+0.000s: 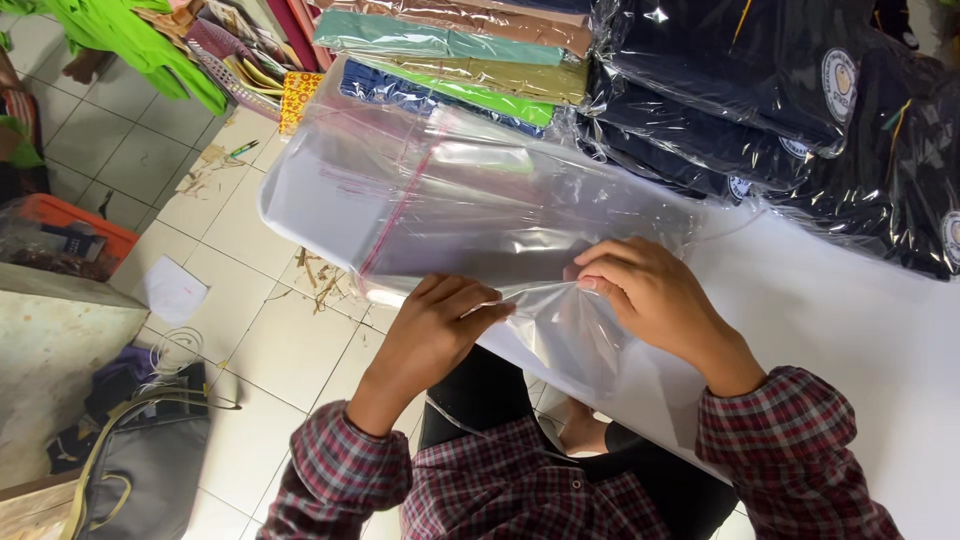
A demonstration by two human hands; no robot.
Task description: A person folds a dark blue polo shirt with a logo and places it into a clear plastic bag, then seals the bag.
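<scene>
The clear plastic bag (470, 200) lay flat beyond the fingertips, its near edge pinched between both hands. The left hand (435, 325) and right hand (650, 300) each had fingers clamped on that edge (film bunched between them). It rested on a white table (850, 330); tiled floor (250, 300) lay left.

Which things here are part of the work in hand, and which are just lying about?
In hand:
left hand and right hand, both pinching the clear plastic bag at its near edge
white table under it

Lying about:
dark bagged garments
coloured bagged fabrics
grey bag on the floor
orange crate
</scene>
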